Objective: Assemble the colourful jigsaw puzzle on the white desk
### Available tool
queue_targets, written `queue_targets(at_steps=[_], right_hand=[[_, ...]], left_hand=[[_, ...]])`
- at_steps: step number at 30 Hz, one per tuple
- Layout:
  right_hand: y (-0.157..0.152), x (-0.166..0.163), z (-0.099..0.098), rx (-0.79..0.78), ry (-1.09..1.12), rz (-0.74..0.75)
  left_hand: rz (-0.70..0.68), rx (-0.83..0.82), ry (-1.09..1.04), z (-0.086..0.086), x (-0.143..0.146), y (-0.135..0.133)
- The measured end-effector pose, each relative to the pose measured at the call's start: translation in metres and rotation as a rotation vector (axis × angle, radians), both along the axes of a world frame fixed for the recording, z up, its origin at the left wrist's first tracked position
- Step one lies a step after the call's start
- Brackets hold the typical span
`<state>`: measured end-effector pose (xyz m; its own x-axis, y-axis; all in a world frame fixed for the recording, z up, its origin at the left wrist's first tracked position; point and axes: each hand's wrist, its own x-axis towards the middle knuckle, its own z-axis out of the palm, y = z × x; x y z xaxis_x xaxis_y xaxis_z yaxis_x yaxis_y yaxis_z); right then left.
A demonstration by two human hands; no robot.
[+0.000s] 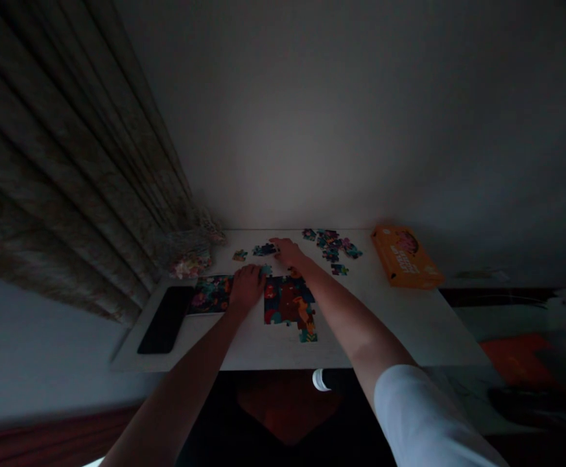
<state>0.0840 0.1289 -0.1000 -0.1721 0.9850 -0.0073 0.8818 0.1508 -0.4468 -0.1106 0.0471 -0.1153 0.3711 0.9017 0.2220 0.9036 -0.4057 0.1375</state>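
Observation:
My left hand (247, 285) lies palm down with fingers stretched out, over the right end of a dark, colourful picture sheet (209, 295) and beside the joined part of a jigsaw puzzle (285, 301). A light blue puzzle piece (266, 269) shows by its fingertips. Farther back, my right hand (287, 250) reaches over the table, thumb and fingers apart, at a small group of dark puzzle pieces (263, 250). Its fingertips touch or nearly touch them; dim light hides which. My right forearm covers part of the joined puzzle's right edge.
Several loose puzzle pieces (331, 243) lie at the back of the white table (389, 324). An orange box (406, 257) sits at the right. On the left are a black phone-like slab (166, 320), a clear plastic bag (190, 256) and a curtain (93, 130).

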Motion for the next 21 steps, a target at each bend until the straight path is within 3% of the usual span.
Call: queue_targets(at_steps=[5, 10, 16, 21], right_hand=[[0.017, -0.006, -0.004, -0.026, -0.066, 0.025], [0.019, -0.004, -0.009, 0.04, -0.039, -0.091], [0.016, 0.009, -0.017, 0.062, 0.389, -0.194], [-0.005, 0.009, -0.023, -0.001, 0.64, -0.26]], left_hand=[[0.001, 0.008, -0.009, 0.001, 0.001, 0.0], [0.002, 0.001, 0.012, 0.002, 0.001, 0.001], [0.145, 0.017, -0.002, -0.001, 0.001, 0.003], [0.136, 0.02, -0.016, -0.004, 0.002, 0.005]])
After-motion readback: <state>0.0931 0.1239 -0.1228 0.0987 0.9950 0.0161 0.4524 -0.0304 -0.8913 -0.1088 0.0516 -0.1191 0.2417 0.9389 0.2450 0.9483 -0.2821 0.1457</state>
